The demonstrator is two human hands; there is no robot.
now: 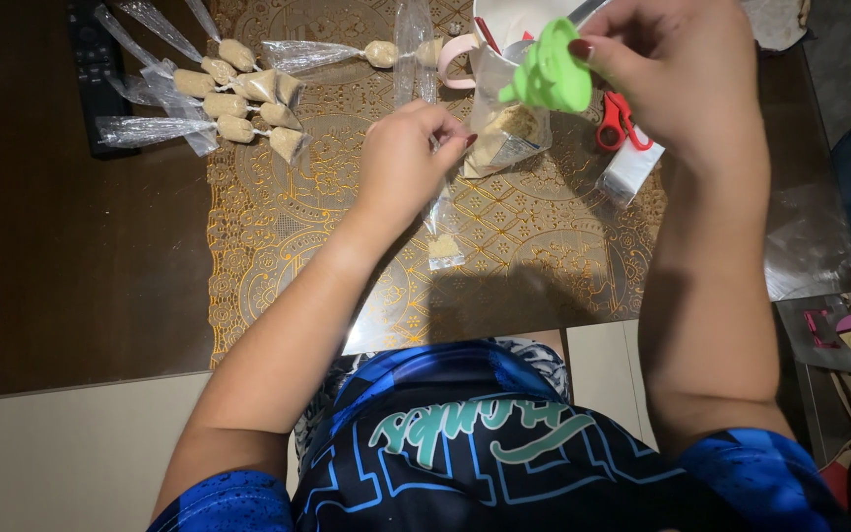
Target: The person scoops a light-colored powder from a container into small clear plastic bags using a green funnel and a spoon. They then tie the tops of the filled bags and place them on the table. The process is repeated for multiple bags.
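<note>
My left hand (408, 158) pinches the top of a narrow clear plastic bag (442, 232) that hangs down to the mat, with a little tan powder in its bottom corner. A green plastic funnel (547, 71) is held up in my right hand (677, 69), just right of and above the bag's mouth. Behind the funnel stands an open packet of tan powder (509, 138). Several filled and tied clear bags (238, 103) lie at the far left of the gold-patterned mat (288, 227).
Red-handled scissors (618, 123) and a stack of empty clear bags (630, 169) lie right of the packet. A white and pink bowl (504, 25) holds a spoon at the back. A black remote (91, 69) rests on the brown table (81, 266).
</note>
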